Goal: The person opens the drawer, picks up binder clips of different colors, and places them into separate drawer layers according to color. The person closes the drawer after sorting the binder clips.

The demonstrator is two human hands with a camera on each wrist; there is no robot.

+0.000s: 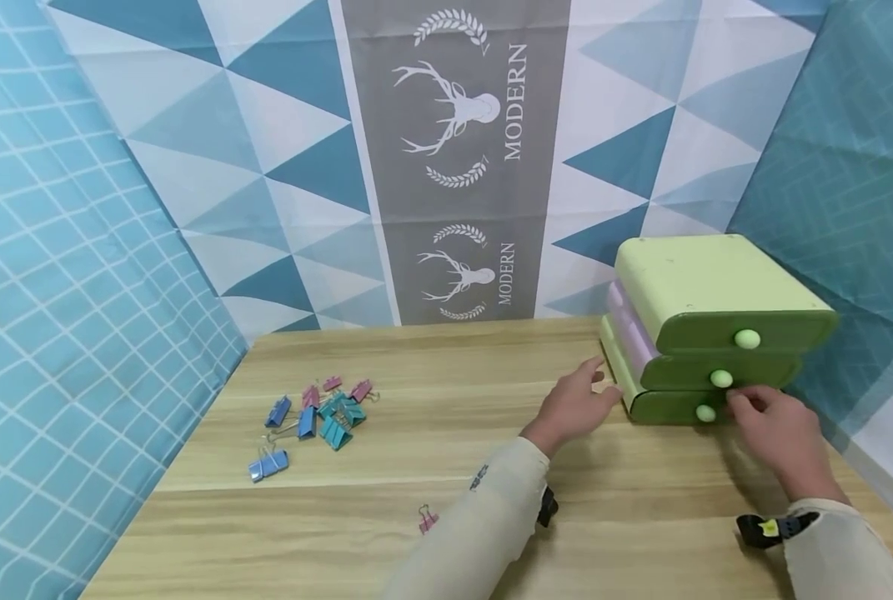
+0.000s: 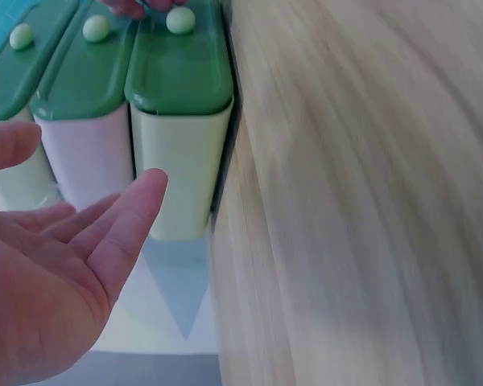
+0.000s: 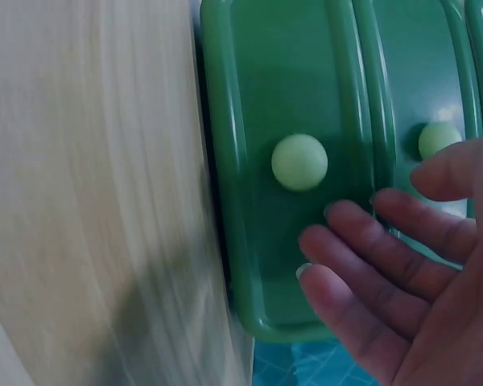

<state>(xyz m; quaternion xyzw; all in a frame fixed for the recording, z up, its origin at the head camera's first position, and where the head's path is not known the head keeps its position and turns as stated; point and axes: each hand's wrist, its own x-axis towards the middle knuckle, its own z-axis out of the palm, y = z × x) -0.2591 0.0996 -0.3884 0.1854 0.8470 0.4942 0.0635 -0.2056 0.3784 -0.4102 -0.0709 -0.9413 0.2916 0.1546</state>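
Note:
A small chest of three stacked drawers [image 1: 724, 271] stands at the right back of the table, its green fronts fitted with round pale knobs. All three drawers look closed. My right hand [image 1: 780, 433] is in front of the lower drawers, fingers loosely bent. In the right wrist view its thumb is close to the middle knob [image 3: 439, 140], and the bottom knob [image 3: 299, 162] is untouched. Whether a fingertip touches the front is unclear. My left hand [image 1: 574, 404] is beside the chest's left side, palm bare and fingers extended [image 2: 129, 229], holding nothing.
Several blue, teal and pink binder clips [image 1: 333, 421] lie in a loose group on the left of the wooden table [image 1: 303, 533]. A single pink clip [image 1: 427, 519] lies nearer the front, beside my left sleeve. Patterned cloth [image 1: 454, 275] hangs behind the table.

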